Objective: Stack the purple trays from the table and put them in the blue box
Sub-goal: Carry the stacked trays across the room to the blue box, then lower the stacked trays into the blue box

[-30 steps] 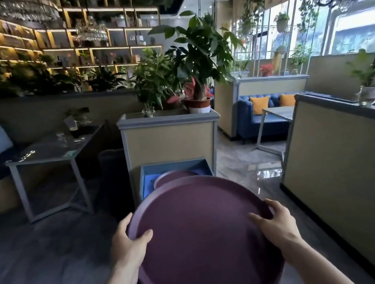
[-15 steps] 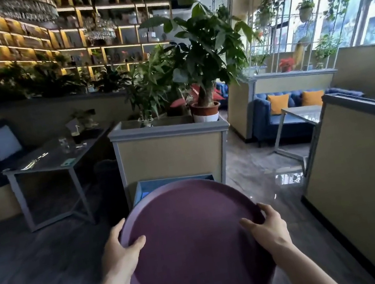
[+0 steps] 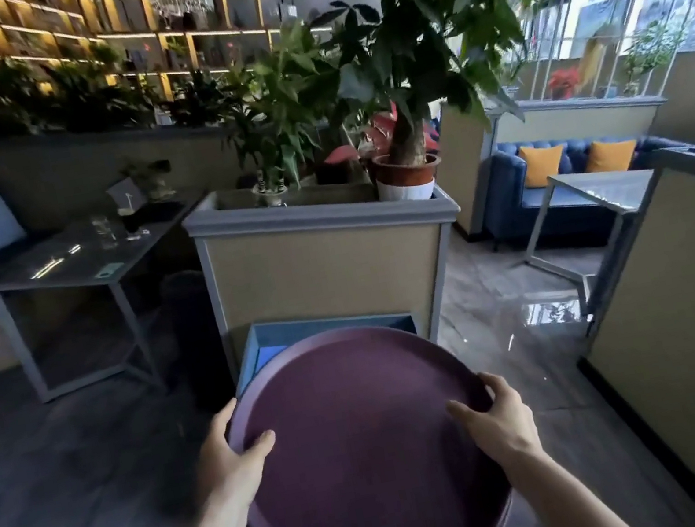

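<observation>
I hold a round purple tray (image 3: pixel 364 450) level in front of me, low in the view. My left hand (image 3: pixel 232 462) grips its left rim with the thumb on top. My right hand (image 3: pixel 496 420) grips the right rim the same way. The blue box (image 3: pixel 264 340) stands open on the floor just beyond the tray, against the planter. The tray's far edge hides most of the box's inside, so what lies in it cannot be seen.
A tall beige planter (image 3: pixel 327 262) with potted plants rises right behind the box. A grey table (image 3: pixel 73 270) with glasses stands to the left, a beige partition wall (image 3: pixel 686 296) to the right. A blue sofa (image 3: pixel 563 183) and second table sit far right.
I have walked closer to the planter and box. The tray now covers more of the box, and the purple tray seen inside it earlier is hidden. Both hands keep their grip.
</observation>
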`<state>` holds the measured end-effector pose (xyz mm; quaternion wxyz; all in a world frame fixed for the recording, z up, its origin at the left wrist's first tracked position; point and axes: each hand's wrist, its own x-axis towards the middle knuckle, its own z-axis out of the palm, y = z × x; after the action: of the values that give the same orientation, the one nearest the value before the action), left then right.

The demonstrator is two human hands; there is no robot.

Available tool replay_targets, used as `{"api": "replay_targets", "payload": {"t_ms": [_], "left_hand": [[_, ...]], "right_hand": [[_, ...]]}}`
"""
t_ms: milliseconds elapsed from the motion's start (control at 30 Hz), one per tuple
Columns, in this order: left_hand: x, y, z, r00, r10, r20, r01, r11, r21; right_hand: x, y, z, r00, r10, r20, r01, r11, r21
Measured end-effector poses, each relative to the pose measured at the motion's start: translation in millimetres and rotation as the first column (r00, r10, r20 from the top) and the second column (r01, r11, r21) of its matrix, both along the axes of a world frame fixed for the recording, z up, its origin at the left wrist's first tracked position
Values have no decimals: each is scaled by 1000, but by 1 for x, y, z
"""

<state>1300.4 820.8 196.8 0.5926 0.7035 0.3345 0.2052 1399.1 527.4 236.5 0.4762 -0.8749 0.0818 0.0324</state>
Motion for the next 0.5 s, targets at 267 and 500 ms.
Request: {"api": "replay_targets", "payload": {"t_ms": [267,500], "left_hand": [[111,70,-50,992,18,-125,-11,999,53],[181,117,-100,931,-19,-364,37,998,42]], "right_hand": [[106,76,-46,994,-30,-102,23,997,-70],[171,116,-93,973,-67,-220,29,985,-171]]}}
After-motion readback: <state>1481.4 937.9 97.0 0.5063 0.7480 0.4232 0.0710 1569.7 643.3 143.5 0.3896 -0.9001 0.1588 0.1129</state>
